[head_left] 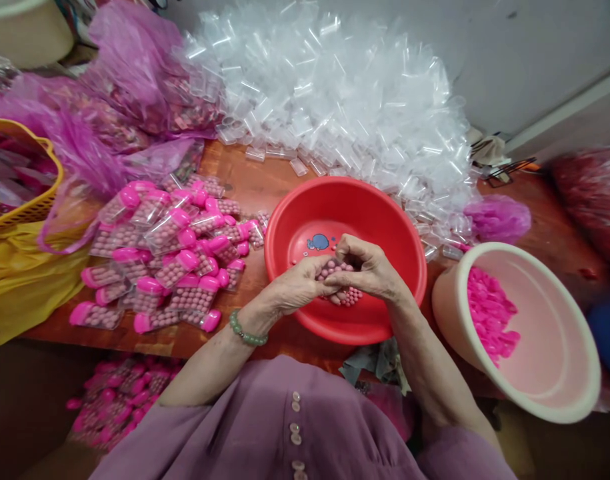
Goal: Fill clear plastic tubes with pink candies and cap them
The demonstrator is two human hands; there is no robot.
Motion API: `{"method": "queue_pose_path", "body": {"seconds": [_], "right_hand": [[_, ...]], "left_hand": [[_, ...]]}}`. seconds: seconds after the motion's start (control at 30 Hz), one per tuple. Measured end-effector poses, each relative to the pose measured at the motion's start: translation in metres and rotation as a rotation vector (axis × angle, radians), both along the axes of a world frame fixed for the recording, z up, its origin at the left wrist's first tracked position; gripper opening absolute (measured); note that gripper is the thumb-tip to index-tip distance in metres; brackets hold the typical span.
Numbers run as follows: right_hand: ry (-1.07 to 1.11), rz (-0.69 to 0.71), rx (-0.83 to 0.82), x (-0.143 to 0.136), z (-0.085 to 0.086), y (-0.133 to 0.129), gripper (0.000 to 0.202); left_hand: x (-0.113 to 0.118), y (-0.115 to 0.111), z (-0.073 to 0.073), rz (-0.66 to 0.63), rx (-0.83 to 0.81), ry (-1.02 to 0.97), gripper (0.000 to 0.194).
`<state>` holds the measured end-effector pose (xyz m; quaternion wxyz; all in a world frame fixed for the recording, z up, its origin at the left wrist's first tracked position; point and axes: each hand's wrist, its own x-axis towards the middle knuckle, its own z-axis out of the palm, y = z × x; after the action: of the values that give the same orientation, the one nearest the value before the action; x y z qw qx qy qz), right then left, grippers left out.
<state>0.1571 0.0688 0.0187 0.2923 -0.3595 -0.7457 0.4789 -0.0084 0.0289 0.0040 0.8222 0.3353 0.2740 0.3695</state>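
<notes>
Evidently the brown tabletop (229,167) carried everything close by, the broadest load being a heap of clear plastic boxes (325,93) along its far side. Left of centre lay a pile of pink-capped boxes (175,260) filled with round beads; on the right, a cream bucket (559,333) leaned toward the person, with loose pink caps (489,310) inside. Between them sat a red basin (285,227), over which both hands met. The right hand (377,270) had its fingers bent and closed on a cluster of pink beads (333,269), and the left hand (302,283) gripped that cluster's other side; whether a box enclosed it, one could not tell. More beads (352,297) showed just below the hands. A green bead bracelet (247,330) circled the left wrist.
</notes>
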Motion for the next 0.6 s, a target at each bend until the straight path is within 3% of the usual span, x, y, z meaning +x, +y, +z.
{"method": "queue_pose_path", "body": {"seconds": [0.17, 0.4, 0.47, 0.6], "right_hand": [[-0.017, -0.004, 0.071, -0.002, -0.002, 0.001, 0.05], [-0.039, -0.198, 0.275, -0.009, -0.004, -0.007, 0.059], [0.011, -0.262, 0.254, -0.005, -0.006, -0.007, 0.06], [0.062, -0.318, 0.06, 0.013, -0.007, -0.007, 0.065]], "left_hand": [[-0.001, 0.0, -0.002, -0.053, 0.021, 0.006, 0.033], [-0.001, 0.0, -0.003, 0.025, 0.038, 0.012, 0.028], [-0.003, -0.001, -0.004, 0.012, 0.042, -0.003, 0.031], [-0.007, -0.001, -0.006, 0.005, 0.01, -0.052, 0.041]]}}
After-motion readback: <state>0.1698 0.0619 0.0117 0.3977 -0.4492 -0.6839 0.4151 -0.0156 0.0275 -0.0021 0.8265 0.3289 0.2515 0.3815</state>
